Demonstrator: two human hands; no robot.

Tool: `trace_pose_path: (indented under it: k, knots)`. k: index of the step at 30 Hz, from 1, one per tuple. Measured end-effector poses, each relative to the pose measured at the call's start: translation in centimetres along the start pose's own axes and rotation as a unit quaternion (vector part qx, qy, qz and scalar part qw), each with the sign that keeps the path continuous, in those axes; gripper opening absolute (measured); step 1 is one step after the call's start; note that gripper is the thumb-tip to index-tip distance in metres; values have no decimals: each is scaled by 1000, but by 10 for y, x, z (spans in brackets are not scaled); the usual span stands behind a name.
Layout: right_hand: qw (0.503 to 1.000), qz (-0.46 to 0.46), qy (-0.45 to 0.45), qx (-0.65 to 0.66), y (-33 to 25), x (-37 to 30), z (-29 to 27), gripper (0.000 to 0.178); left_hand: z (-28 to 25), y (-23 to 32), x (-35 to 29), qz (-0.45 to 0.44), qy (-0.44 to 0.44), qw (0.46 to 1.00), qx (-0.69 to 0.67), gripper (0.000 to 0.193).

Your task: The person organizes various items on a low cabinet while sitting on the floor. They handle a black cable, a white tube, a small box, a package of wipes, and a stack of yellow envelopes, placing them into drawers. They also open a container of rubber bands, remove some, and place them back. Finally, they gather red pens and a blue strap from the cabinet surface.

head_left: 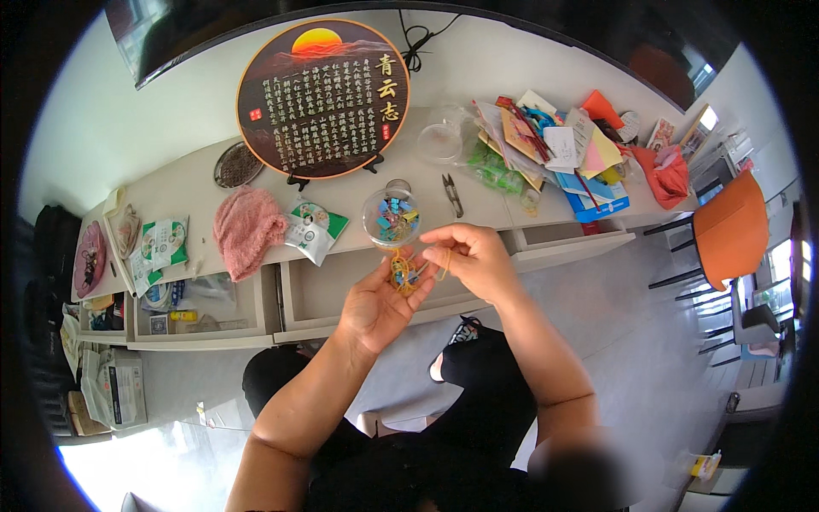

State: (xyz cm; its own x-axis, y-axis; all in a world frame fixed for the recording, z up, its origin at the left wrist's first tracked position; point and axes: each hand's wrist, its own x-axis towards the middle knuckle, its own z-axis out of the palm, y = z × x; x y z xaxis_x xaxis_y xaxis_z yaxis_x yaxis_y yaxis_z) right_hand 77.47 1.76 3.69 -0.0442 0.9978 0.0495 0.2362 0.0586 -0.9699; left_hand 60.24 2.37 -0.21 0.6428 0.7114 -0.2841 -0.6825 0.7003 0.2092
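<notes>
Yellow bands, a looped bunch of them, sit on the fingers of the left hand, above the near edge of the desk! That hand is palm up, cupped, its fingers loosely spread beneath. In from the right comes the right hand, thumb and forefinger pinching one yellow strand. There's a speck of blue in the bunch, too small to name. Below them, a pulled-out drawer. Just beyond the fingers, a clear round tub holds small coloured pieces. To its left, a white-and-green packet, touching a pink cloth; to its right, snips lie flat. Further back, a heap of papers fills the right, and a round dark plaque stands upright near the wall.
</notes>
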Motion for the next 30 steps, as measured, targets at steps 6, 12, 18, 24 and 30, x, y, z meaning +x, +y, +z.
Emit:
trace_pose_path:
  k: [6,12,18,24,30]
  knots:
    - [998,-12,12,-63,9,1,4,20,-4,-3,8,-13,11,1000,8,35]
    - [996,13,-27,-83,10,1,9,24,-10,-3,11,42,38,998,40,34]
    - [983,49,-39,-171,3,-1,27,23,-12,-4,9,108,12,993,54,32]
    - [998,34,23,57,9,-1,33,17,-16,3,2,98,-4,995,1,35]
    - [991,23,36,127,7,2,38,12,-13,11,-6,86,-11,996,-24,34]
